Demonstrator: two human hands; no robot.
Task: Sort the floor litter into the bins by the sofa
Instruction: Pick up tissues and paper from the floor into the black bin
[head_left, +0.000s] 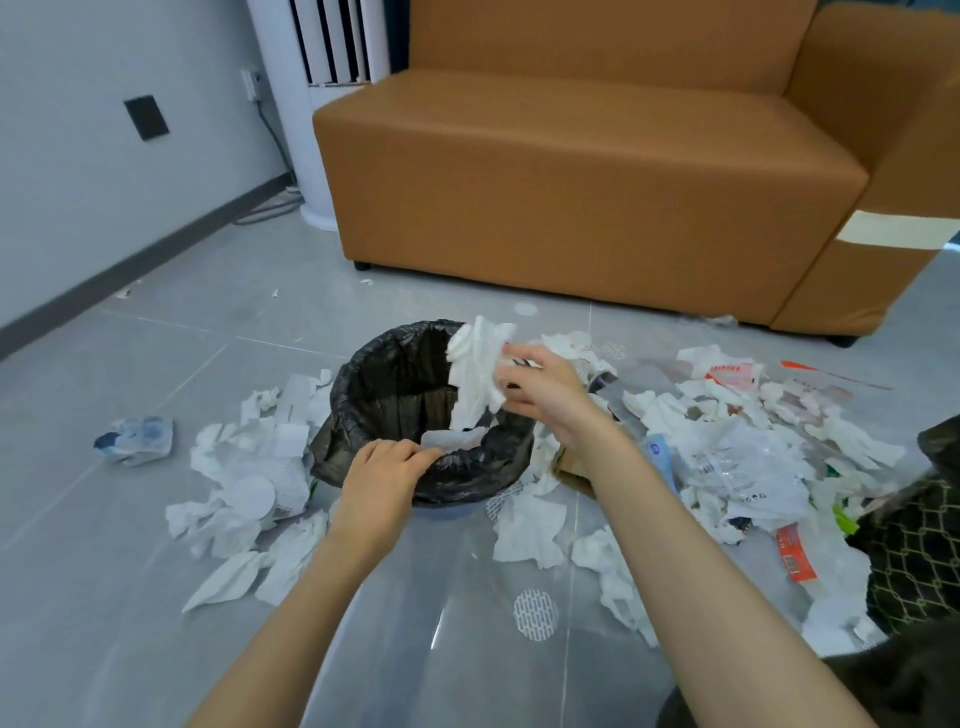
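Note:
A round bin lined with a black bag (395, 384) stands on the grey floor in front of the orange sofa (587, 171). My right hand (540, 387) holds a bunch of white tissue (478, 369) over the bin's right side. My left hand (384, 467) is at the bin's near rim, fingers pinching a small white paper scrap (452, 440) at the rim. White tissues (249, 467) lie scattered left of the bin. More tissues, plastic wrappers (737, 467) and a red label (795, 551) lie to the right.
A crumpled blue-and-white packet (135, 439) lies apart at the left. A dark bin or bag with a lattice pattern (914, 545) sits at the right edge. A white tower fan (322, 104) and cables stand by the wall behind the sofa's left end.

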